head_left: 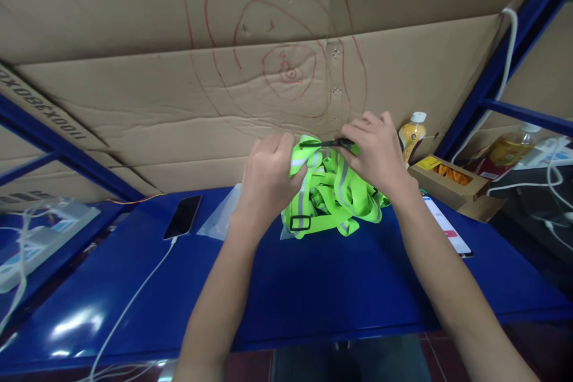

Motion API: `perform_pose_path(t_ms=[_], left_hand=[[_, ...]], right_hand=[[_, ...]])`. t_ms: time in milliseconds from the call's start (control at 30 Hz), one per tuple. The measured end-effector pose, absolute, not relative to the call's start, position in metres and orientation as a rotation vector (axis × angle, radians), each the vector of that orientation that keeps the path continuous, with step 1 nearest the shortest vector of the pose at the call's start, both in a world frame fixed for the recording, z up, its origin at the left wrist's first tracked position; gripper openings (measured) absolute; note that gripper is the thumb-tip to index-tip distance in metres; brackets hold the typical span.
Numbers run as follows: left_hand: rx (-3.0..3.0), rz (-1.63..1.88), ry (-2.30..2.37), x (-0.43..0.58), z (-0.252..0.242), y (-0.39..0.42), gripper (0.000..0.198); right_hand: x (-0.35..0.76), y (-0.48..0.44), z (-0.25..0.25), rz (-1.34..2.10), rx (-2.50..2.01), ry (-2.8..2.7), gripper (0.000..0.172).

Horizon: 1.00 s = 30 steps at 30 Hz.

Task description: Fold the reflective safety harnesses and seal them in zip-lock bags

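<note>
A bundle of neon green reflective straps point(333, 200) with grey stripes and black buckles lies on the blue table point(313, 286) against the cardboard wall. My left hand point(267, 176) is closed on a strap end at the bundle's upper left. My right hand point(378, 152) pinches a thin black piece point(326, 143), a buckle or strip, at the top of the bundle. Both hands hold the upper part lifted slightly while the rest sits on the table.
A black phone point(182, 216) on a white cable lies at left, beside a clear plastic bag point(219, 218). A second phone point(447, 227), a cardboard box point(452, 182) and an orange drink bottle point(412, 134) stand at right. Power strips and cables fill both side shelves.
</note>
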<state>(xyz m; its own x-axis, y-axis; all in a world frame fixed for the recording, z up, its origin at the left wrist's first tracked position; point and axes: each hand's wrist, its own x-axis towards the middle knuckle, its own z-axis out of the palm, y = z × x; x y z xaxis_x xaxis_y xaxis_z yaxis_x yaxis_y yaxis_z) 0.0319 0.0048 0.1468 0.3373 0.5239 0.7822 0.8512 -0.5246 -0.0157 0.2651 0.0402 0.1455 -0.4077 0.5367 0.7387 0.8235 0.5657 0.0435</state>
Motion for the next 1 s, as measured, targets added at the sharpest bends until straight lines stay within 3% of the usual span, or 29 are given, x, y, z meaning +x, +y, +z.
perform_pose_path(t_ms=[200, 367, 633, 800, 1000], left_hand=[[-1.979, -1.107, -1.201, 0.035, 0.152, 0.000, 0.027], [-2.054, -1.175, -1.113, 0.041, 0.158, -0.019, 0.018], [-2.144, -1.906, -1.176, 0.041, 0.166, -0.021, 0.030], [-2.683, -2.023, -1.523, 0.036, 0.162, -0.008, 0.049], [-2.810, -2.363, -1.779, 0.032, 0.157, -0.002, 0.044]], right_hand=[[0.275, 0.052, 0.137, -0.652, -1.178, -1.944, 0.021], [0.284, 0.052, 0.139, -0.735, -1.257, -1.713, 0.029], [0.277, 0.048, 0.137, -0.669, -1.048, -1.728, 0.037], [0.258, 0.061, 0.117, -0.737, -0.797, -1.886, 0.032], [0.246, 0.054, 0.114, -0.747, -0.765, -1.897, 0.030]])
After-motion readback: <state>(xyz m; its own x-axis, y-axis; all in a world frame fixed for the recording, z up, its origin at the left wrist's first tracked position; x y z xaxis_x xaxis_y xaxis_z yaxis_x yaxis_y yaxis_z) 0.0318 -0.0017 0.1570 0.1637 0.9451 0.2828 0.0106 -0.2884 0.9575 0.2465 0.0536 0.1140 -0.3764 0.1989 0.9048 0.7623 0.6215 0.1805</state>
